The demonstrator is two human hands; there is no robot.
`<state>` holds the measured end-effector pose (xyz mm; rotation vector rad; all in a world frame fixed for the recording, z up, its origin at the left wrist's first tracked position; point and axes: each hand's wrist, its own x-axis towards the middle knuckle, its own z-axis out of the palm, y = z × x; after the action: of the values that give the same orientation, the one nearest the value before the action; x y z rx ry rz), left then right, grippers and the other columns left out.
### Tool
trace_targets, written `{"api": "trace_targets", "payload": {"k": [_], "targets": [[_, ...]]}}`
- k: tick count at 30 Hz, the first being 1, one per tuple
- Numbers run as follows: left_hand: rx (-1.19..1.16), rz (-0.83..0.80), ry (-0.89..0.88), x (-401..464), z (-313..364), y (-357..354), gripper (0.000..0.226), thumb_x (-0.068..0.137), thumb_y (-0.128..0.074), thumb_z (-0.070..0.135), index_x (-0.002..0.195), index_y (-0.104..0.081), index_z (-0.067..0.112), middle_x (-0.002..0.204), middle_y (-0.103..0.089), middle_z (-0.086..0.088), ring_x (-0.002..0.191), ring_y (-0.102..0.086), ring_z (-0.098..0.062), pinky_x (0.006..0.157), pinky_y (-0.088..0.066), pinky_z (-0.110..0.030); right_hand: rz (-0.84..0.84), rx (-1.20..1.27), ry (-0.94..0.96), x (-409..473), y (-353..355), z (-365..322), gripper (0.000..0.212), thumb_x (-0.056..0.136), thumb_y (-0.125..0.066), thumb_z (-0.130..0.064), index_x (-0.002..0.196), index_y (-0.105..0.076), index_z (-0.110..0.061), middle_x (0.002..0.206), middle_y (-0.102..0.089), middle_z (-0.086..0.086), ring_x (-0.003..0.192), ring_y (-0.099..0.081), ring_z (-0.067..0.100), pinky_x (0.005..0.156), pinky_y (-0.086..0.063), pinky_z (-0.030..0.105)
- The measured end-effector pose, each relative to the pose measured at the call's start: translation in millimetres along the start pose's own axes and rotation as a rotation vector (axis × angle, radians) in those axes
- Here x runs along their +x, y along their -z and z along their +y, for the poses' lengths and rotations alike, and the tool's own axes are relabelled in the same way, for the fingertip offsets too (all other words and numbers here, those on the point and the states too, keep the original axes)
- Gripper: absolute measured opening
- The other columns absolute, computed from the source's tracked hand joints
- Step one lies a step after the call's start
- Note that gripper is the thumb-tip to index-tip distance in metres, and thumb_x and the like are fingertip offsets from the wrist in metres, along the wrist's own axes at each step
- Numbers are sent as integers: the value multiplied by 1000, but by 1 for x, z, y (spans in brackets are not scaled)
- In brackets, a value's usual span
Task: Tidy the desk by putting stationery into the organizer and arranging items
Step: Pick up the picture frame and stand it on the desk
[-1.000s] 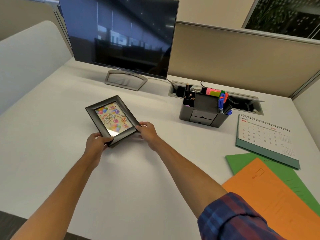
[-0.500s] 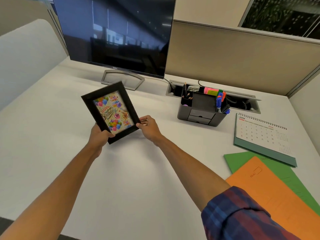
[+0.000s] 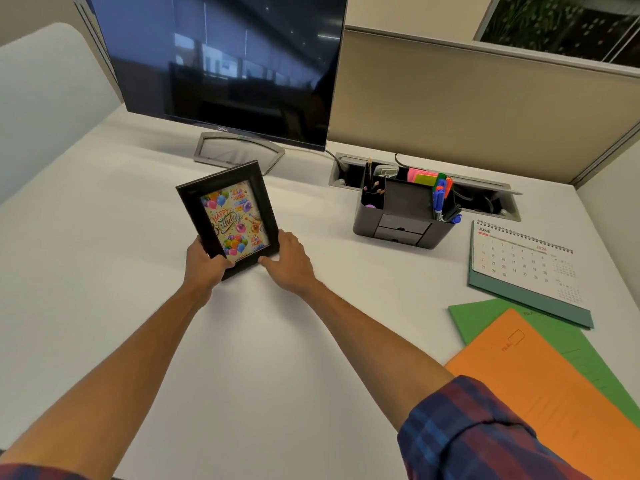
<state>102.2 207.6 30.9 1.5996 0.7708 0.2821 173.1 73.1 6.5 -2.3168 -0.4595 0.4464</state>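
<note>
A black picture frame [image 3: 228,209] with a colourful "Happy Birthday" card stands nearly upright on the white desk [image 3: 104,271], in front of the monitor stand. My left hand [image 3: 204,268] grips its lower left corner. My right hand [image 3: 291,263] holds its lower right corner, thumb along the bottom edge. The grey desk organizer [image 3: 401,216] sits to the right and holds pencils, markers and sticky notes.
A Dell monitor [image 3: 221,60] stands at the back. A desk calendar [image 3: 523,261] lies right of the organizer. A green folder [image 3: 485,323] and an orange folder [image 3: 540,386] overlap at the right front. A cable tray [image 3: 485,199] runs behind the organizer.
The frame has been tipped up from lying tilted and low to standing nearly upright on the desk, and turned to face me. Both hands have stayed on its lower corners.
</note>
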Motion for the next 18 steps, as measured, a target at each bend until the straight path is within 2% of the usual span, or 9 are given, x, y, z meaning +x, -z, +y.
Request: {"api": "trace_targets", "payload": {"k": [4, 8, 12, 16, 18], "targets": [[30, 14, 14, 9, -3, -3, 66, 76, -65, -17, 134, -49, 9, 131, -58, -11, 123, -53, -29, 99, -45, -44, -61, -150, 56, -1, -1, -2, 91, 89, -64, -39, 155, -5, -15, 161, -14, 8, 143, -27, 27, 111, -35, 45], [32, 11, 43, 23, -1, -2, 64, 76, -66, -16, 133, -49, 9, 131, -58, -11, 123, -52, -30, 97, -45, -43, -117, -252, 62, 2, -7, -1, 93, 90, -62, -42, 155, 2, -25, 163, 4, 7, 146, -22, 29, 113, -33, 45], [36, 17, 67, 39, 2, 3, 64, 77, -65, -16, 133, -49, 9, 132, -58, -10, 124, -52, -30, 99, -45, -45, -163, -345, 102, 6, -9, -2, 88, 91, -59, -45, 155, -1, -26, 163, 5, 7, 146, -20, 28, 114, -30, 45], [3, 32, 74, 57, 5, 9, 66, 76, -66, -16, 134, -49, 9, 132, -57, -10, 124, -51, -29, 96, -46, -40, -220, -437, 186, 6, -7, 5, 79, 93, -54, -44, 155, -12, -20, 163, -5, 7, 149, -9, 24, 118, -17, 44], [-2, 30, 73, 65, 7, 12, 66, 76, -66, -16, 134, -48, 8, 132, -57, -10, 124, -51, -29, 95, -46, -39, -226, -454, 203, 5, -8, 11, 75, 93, -52, -45, 154, -17, -20, 163, -4, 5, 149, -5, 21, 119, -13, 43]]}}
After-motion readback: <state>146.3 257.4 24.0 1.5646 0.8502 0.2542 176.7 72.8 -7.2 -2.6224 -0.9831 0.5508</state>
